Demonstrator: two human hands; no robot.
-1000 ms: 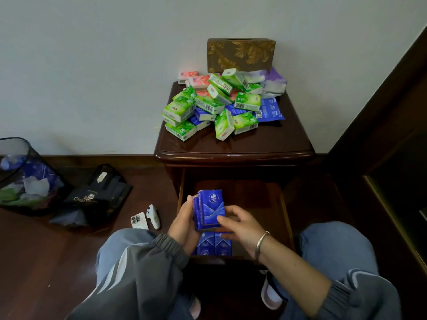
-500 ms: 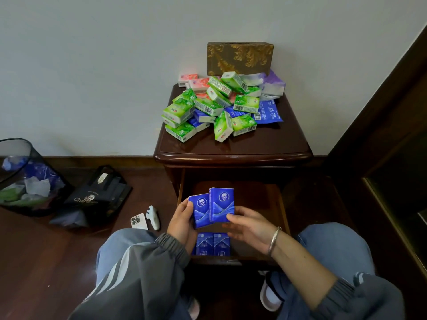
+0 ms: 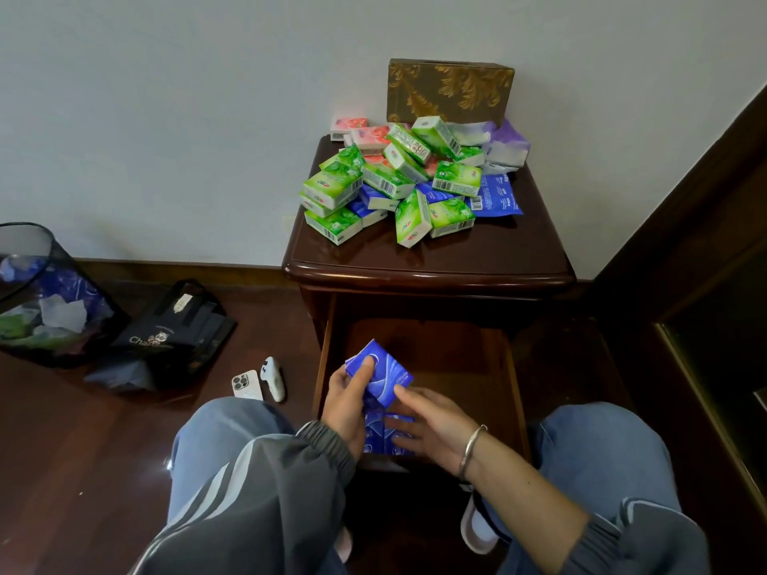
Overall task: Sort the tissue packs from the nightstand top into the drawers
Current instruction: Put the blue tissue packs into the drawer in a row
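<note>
Presently, left hand (image 3: 346, 398) grip clasps blue tissue packs (image 3: 386, 373) over the drawer (image 3: 456, 359); right hand (image 3: 436, 425), grip released, steadies them for alignment.

We face the nightstand (image 3: 427, 259), its drawer (image 3: 456, 354) open between our knees. A pile of tissue packs (image 3: 398, 180) lies on top, a tissue box (image 3: 450, 91) behind it at the wall. The held packs (image 3: 386, 377), in the left hand (image 3: 346, 402) grip with the right hand (image 3: 433, 425) touching, hang above the drawer packs (image 3: 392, 435) at the drawer's front. Left, on the floor: phone (image 3: 247, 385), controller (image 3: 274, 379), bag (image 3: 174, 329), bin (image 3: 50, 300).
</note>
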